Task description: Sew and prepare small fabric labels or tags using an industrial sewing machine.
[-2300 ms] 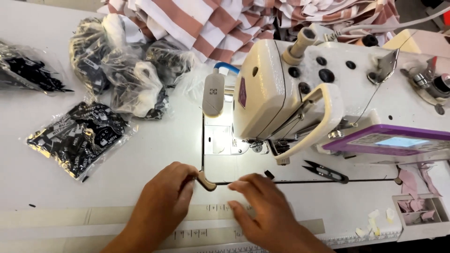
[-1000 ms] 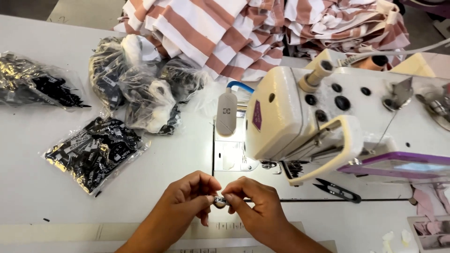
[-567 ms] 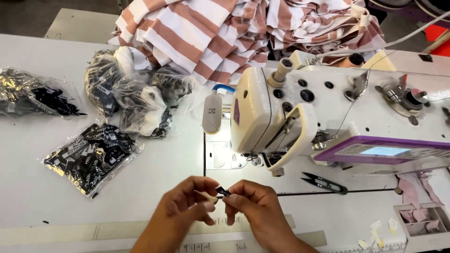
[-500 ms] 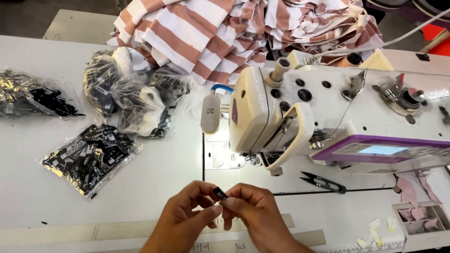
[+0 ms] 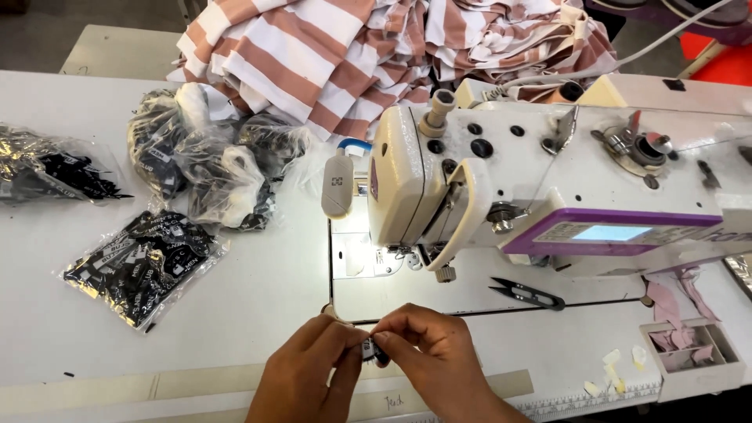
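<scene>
Only the person's two bare hands and short stretches of forearm enter the head view. The left hand [image 5: 301,372] and right hand [image 5: 431,360] wear no gloves, and no rings show. Both wrists look uncovered, though any sleeve or watch may lie below the frame edge.

A white sewing machine [image 5: 540,188] occupies the table's right half; thread snips [image 5: 526,293] lie before it. Striped fabric [image 5: 376,47] heaps along the far edge, clear bags of black labels [image 5: 141,265] toward the left.
</scene>
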